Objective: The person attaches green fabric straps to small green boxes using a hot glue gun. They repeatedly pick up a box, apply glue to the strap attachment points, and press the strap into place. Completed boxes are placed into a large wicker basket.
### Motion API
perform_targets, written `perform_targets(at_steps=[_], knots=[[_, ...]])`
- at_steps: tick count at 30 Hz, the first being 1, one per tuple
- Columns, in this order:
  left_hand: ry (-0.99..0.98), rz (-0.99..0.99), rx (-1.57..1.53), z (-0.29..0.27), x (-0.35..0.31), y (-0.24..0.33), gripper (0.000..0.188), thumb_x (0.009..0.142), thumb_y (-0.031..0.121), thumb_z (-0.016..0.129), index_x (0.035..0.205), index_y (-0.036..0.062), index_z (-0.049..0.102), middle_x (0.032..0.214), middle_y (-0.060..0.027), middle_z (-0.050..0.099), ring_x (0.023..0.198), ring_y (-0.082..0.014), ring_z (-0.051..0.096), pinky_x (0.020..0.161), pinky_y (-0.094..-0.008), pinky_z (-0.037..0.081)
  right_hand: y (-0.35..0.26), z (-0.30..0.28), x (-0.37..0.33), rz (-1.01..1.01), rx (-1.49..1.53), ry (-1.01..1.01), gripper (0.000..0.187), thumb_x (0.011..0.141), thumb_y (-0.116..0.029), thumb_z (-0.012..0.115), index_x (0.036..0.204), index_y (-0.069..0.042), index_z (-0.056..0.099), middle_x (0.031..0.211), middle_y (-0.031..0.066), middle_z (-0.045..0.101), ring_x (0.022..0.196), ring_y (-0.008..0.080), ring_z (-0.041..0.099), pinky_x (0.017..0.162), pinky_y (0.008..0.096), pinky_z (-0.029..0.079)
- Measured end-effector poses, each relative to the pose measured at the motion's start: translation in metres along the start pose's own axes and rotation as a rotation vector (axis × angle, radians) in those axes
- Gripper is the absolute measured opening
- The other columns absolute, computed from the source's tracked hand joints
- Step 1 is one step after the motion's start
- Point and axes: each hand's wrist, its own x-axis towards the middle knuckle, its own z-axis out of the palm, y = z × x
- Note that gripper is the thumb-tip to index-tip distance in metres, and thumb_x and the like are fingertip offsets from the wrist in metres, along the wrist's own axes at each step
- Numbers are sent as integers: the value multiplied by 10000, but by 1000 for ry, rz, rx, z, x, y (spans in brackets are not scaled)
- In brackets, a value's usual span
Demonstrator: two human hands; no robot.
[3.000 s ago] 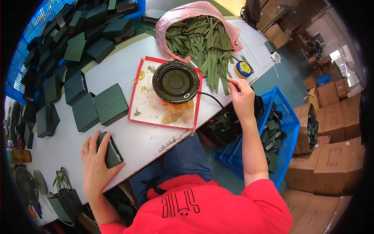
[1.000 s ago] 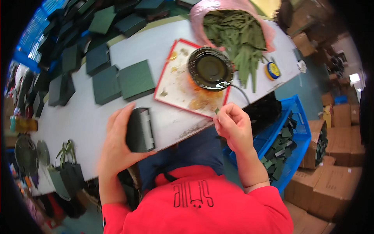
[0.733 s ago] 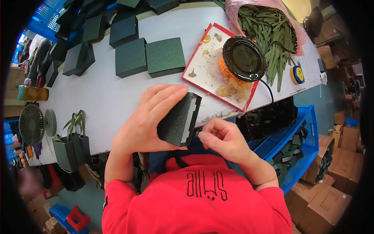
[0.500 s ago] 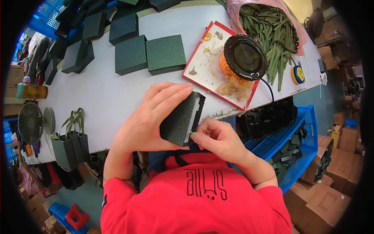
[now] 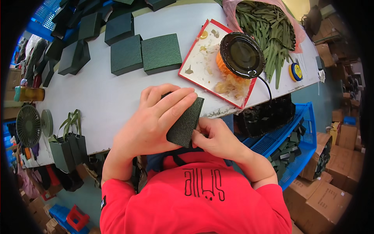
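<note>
Fan (image 5: 28, 124) and bags (image 5: 67, 152) stand at the left end of the table (image 5: 97, 101). Left hand (image 5: 152, 121): fingers close together across the box (image 5: 186, 123), clasping it near the table's near edge. Right hand (image 5: 218, 138): fingers curled, thumb and index at the box's right edge; from here I cannot tell what the tips pinch. Step in hand appears to be fingertip work along that edge. Next move likely calls for a steady left clasp and even right-hand pressure. Pot (image 5: 242, 54) and strips (image 5: 269, 33) sit far right.
</note>
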Motion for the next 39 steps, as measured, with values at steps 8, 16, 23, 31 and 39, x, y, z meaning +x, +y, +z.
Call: perform_targets(at_steps=[8, 16, 23, 31, 39], knots=[[60, -98, -39, -3, -7, -7, 997, 521, 256, 927, 1384, 2, 496, 1389, -159, 537, 1230, -389, 500, 1033, -473, 416, 9, -2, -6, -314, 264, 265, 295, 1010, -241, 586, 1149, 18, 610, 1028, 90, 661, 898, 149, 634, 793, 288, 501], [160, -102, -87, -1, -3, -4, 1017, 495, 241, 921, 1385, 8, 488, 1367, -171, 540, 1246, -381, 493, 1045, -478, 388, 25, 2, -27, -69, 358, -307, 314, 1038, -249, 519, 1013, 10, 695, 882, 87, 719, 588, 99, 606, 557, 233, 477], [107, -129, -129, 0, -7, 3, 1015, 505, 262, 930, 1381, -3, 490, 1369, -179, 537, 1234, -400, 498, 1038, -481, 407, 33, 1, -25, -165, 1114, 190, 391, 1052, -226, 515, 1382, -16, 516, 1218, 127, 675, 644, 92, 607, 561, 221, 464], [83, -242, -43, -7, -32, -9, 1059, 503, 355, 920, 1397, -5, 482, 1390, -165, 528, 1273, -386, 467, 1072, -470, 380, 34, -48, -30, -262, 1223, 636, 358, 1050, -205, 516, 1343, 1, 502, 1099, 118, 687, 722, 84, 644, 620, 230, 551], [83, -236, -24, -8, -34, -10, 1075, 452, 235, 933, 1398, 9, 475, 1387, -167, 528, 1235, -404, 479, 1033, -490, 408, 40, -57, -24, -394, 1098, 602, 250, 1034, -188, 554, 1204, -5, 566, 949, 97, 687, 678, 112, 643, 589, 239, 544]])
